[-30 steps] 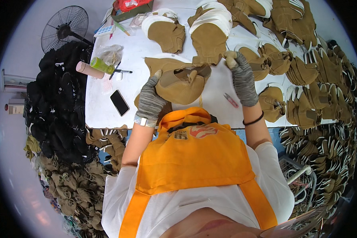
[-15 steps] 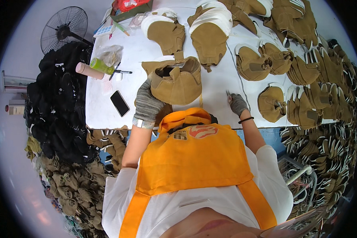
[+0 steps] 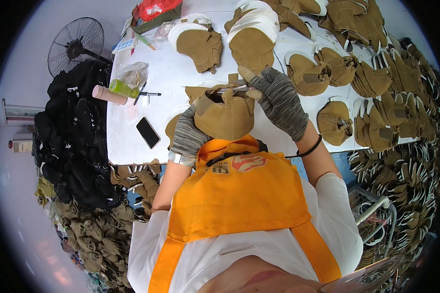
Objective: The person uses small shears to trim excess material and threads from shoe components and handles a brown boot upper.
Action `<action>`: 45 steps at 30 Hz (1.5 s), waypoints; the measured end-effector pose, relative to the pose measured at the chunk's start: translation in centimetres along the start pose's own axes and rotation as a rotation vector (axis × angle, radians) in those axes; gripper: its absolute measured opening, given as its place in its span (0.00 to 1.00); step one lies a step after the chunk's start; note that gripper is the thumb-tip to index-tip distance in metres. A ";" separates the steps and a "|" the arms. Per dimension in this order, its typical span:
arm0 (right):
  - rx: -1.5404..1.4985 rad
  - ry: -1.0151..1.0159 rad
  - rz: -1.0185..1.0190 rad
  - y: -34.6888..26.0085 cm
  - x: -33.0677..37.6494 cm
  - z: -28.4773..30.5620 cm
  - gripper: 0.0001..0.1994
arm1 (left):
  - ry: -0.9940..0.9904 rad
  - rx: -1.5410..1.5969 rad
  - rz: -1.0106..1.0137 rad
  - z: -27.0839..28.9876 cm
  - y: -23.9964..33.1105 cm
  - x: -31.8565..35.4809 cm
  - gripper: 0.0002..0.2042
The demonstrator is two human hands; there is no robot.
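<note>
My left hand (image 3: 188, 131), in a grey knitted glove with bare fingertips, grips the left side of a tan suede shoe upper (image 3: 225, 117). The upper is raised above the near part of the table, its opening facing up. My right hand (image 3: 281, 101), gloved the same way, is at the upper's right rim. Its fingers are closed on a thin, pale metal tool (image 3: 235, 89) that lies across the opening; its exact kind is hard to make out. Partly hidden behind my left hand, another tan upper (image 3: 171, 129) with a white toe rests on the table.
Stacks of tan uppers with white toe pieces (image 3: 252, 46) stand at the back and along the right (image 3: 335, 122). On the white table's (image 3: 127, 154) left lie a phone (image 3: 147, 132), a pen (image 3: 150, 94), a green roll (image 3: 123, 88) and a pink cylinder (image 3: 109, 94). A fan (image 3: 76, 49) stands beyond.
My right hand has come up from the table on the right to the upper's rim, bringing the small tool. The upper has shifted slightly nearer and to the right in my left hand.
</note>
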State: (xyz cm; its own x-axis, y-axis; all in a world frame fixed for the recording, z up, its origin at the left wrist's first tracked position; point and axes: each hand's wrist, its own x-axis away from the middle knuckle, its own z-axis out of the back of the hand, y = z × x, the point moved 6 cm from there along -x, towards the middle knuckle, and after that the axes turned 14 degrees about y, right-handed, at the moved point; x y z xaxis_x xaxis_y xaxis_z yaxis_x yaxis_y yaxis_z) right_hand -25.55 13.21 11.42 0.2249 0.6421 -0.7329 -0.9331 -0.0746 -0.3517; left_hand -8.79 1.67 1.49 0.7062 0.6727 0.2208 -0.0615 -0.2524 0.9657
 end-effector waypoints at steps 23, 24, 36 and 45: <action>-0.294 -0.017 0.063 1.4 0.7 -1.4 0.09 | 0.087 0.536 0.247 -0.4 0.3 0.5 0.22; -0.386 -0.025 -0.018 1.8 1.0 -1.8 0.10 | 0.106 0.687 0.327 -0.4 0.1 0.4 0.22; -1.048 0.194 -1.089 4.0 6.3 -3.4 0.22 | 0.449 0.388 -0.344 1.9 5.0 0.7 0.27; -1.231 -0.176 -1.301 1.1 5.0 -5.4 0.12 | 0.385 0.495 -0.396 1.9 6.7 1.2 0.31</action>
State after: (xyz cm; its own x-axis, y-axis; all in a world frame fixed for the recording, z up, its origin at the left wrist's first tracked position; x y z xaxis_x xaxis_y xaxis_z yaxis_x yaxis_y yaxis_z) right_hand -23.94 12.26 4.23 0.4613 0.8050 0.3729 0.5400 0.0787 -0.8380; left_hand -7.03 -0.58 7.98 0.3063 0.9519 -0.0108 0.5358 -0.1630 0.8285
